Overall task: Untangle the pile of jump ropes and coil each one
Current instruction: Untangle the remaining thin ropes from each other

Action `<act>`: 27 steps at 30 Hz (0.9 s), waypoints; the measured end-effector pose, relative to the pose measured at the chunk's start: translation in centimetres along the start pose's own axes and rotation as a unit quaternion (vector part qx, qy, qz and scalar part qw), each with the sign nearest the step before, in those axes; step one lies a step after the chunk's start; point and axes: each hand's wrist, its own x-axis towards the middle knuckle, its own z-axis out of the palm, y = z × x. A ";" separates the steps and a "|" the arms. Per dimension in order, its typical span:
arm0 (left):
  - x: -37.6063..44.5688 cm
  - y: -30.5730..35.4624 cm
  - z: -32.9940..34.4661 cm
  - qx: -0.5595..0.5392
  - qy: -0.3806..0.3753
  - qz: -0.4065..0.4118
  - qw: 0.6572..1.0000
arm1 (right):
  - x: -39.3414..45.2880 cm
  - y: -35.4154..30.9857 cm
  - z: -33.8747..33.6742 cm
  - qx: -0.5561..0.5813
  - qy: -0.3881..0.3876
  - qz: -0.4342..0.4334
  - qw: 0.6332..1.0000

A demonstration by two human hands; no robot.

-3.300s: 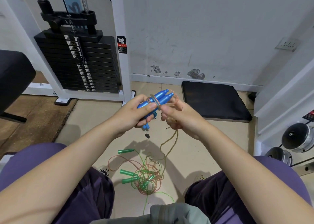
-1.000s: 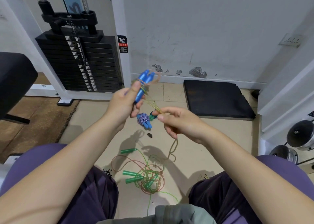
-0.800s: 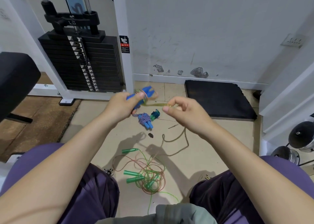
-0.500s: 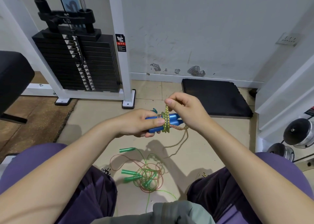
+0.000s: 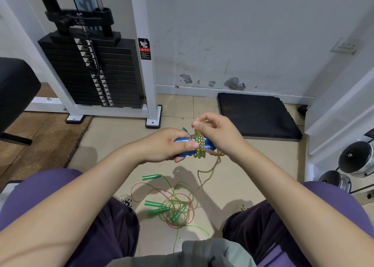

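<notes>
My left hand (image 5: 164, 145) grips a pair of blue jump-rope handles (image 5: 183, 143) held level in front of me. A yellow-green and orange cord (image 5: 199, 145) is wound around them in several turns. My right hand (image 5: 217, 134) pinches that cord just above the handles; its loose tail (image 5: 208, 171) hangs to the floor. Below, between my knees, a tangle of thin green and orange ropes (image 5: 176, 210) with green handles (image 5: 151, 177) lies on the tiled floor.
A weight-stack machine (image 5: 91, 72) with a white frame stands at the back left. A black mat (image 5: 255, 114) lies by the wall. Dumbbells (image 5: 356, 159) sit at the right. A black bench pad (image 5: 16, 84) is at the far left.
The handles came down from a raised, upright hold to level. The cord has been wound around them in more turns, and my right hand moved in close over the windings.
</notes>
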 end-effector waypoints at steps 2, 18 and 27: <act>0.1 -0.2 0.1 -0.013 0.012 0.008 1.000 | 0.1 0.1 -0.4 0.034 -0.017 0.010 0.999; 1.3 -1.4 -2.3 -0.196 0.329 -0.045 0.923 | -0.3 1.1 0.3 0.046 -0.103 0.050 0.992; 0.3 -0.8 -1.4 -0.017 0.014 -0.060 0.998 | 0.1 -0.4 -1.3 -0.161 0.049 -0.129 0.977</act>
